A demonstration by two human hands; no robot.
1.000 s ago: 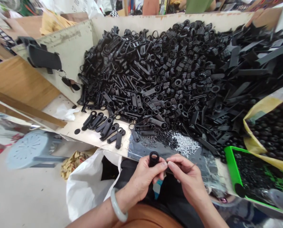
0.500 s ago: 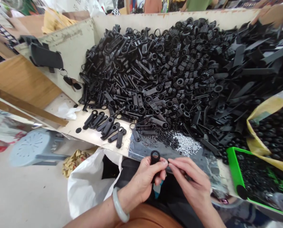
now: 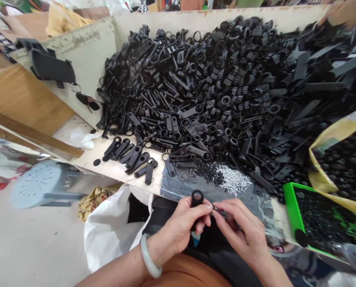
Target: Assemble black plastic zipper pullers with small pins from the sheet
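Note:
My left hand [image 3: 180,225] is closed around a black plastic lever with a ring end [image 3: 197,197], held upright at the table's near edge. My right hand [image 3: 240,231] pinches something small and thin against the lever's side; I cannot make out what it is. Just beyond my hands lie a small heap of silver pins [image 3: 234,181] and tiny black rings [image 3: 209,173]. A row of finished-looking black levers [image 3: 133,159] lies to the left on the board.
A huge pile of black plastic parts [image 3: 225,87] fills the walled table. A green tray [image 3: 288,201] and a yellow bag [image 3: 330,137] of black parts stand at right. A white sack [image 3: 109,231] hangs below the table edge, with a grey stool [image 3: 36,185] at left.
My hands stay together at the table edge; the right fingers have shifted slightly closer to the lever. The view has drifted a little.

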